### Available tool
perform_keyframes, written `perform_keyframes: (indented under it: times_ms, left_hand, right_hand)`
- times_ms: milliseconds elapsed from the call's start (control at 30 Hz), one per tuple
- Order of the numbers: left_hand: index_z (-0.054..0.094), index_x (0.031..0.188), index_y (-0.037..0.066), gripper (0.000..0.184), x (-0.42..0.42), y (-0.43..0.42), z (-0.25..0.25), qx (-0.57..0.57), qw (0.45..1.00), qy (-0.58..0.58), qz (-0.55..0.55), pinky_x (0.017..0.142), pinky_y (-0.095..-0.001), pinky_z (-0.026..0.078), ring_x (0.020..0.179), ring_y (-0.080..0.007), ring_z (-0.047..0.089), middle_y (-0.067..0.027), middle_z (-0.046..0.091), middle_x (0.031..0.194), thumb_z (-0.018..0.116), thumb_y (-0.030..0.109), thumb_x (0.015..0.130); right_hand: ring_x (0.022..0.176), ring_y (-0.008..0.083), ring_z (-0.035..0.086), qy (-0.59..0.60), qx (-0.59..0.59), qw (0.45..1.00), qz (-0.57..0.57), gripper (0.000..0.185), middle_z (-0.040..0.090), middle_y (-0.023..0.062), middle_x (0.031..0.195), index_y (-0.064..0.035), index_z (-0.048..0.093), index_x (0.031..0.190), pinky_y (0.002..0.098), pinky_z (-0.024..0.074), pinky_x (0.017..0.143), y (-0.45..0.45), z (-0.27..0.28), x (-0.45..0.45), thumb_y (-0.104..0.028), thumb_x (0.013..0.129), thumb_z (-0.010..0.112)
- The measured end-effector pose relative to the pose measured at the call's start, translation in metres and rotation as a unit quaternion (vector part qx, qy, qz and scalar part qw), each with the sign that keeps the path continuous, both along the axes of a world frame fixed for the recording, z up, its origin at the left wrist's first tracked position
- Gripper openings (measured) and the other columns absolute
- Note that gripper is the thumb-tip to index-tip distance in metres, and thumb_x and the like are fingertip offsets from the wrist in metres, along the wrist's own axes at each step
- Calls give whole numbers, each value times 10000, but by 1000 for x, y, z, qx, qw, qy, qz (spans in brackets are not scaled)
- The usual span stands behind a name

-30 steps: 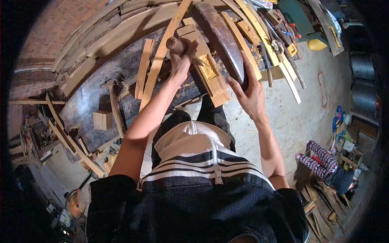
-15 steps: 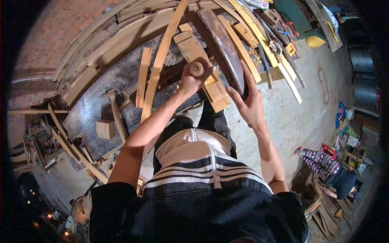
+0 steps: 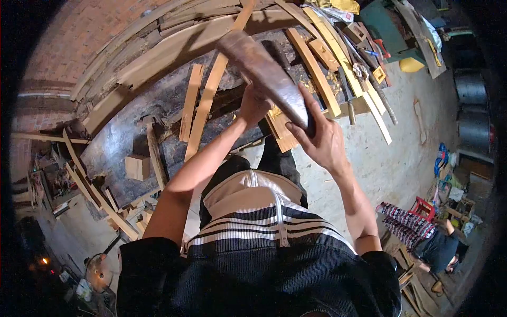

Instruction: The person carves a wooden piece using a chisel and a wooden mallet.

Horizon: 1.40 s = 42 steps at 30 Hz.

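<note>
My right hand (image 3: 325, 140) grips the near end of a long dark wooden block (image 3: 266, 74), thumb on one side and fingers on the other. The block is raised and slants over the workpiece. Under its middle, my left hand (image 3: 254, 108) is closed; the block hides most of its fingers and the round-handled tool seen in it earlier. Below both lies a pale mortised timber (image 3: 282, 138), of which only the near end shows clearly.
Long wooden strips (image 3: 206, 100) lie left of the hands on the dark bench (image 3: 119, 142), beside a small wooden block (image 3: 137, 167). At right are more strips (image 3: 317, 74) and tools. A person (image 3: 435, 248) is at the lower right, near a red stool (image 3: 422, 207).
The dark block has swung up and left, from beside the timber to over my left hand. It now covers the round handle and much of the timber.
</note>
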<state>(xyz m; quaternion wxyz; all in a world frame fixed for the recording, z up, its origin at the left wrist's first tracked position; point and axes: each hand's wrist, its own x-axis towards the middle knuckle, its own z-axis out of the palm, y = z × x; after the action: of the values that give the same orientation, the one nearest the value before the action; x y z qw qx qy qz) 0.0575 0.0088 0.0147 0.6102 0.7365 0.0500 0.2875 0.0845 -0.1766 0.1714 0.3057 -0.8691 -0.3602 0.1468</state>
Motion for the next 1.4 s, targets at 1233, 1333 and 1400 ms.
perform_keyframes:
  times_ms: [1233, 1333, 1400]
  left_hand:
    - [562, 787, 41, 171, -12, -21, 16, -122, 992, 29, -25, 635, -261, 449, 700, -46, 516, 5, 576, 716, 703, 49, 885]
    - [523, 805, 51, 231, -16, -14, 14, -24, 997, 73, -25, 610, -257, 419, 691, -66, 507, 12, 543, 726, 711, 130, 913]
    - [530, 793, 44, 238, -16, -15, 12, -28, 998, 64, -5, 584, -272, 416, 654, -77, 491, -8, 538, 695, 722, 131, 903]
  right_hand:
    - [920, 426, 691, 85, 58, 991, -83, 754, 682, 278, 1071, -183, 312, 1521, 470, 532, 804, -5, -19, 13, -441, 905, 662]
    - [719, 307, 702, 185, 24, 970, -157, 746, 690, 236, 1069, -126, 352, 1500, 385, 567, 595, -17, -61, 34, -420, 896, 677]
    - [674, 271, 681, 214, 27, 957, -193, 745, 688, 222, 1067, -110, 360, 1493, 358, 548, 534, -28, -103, 42, -409, 892, 681]
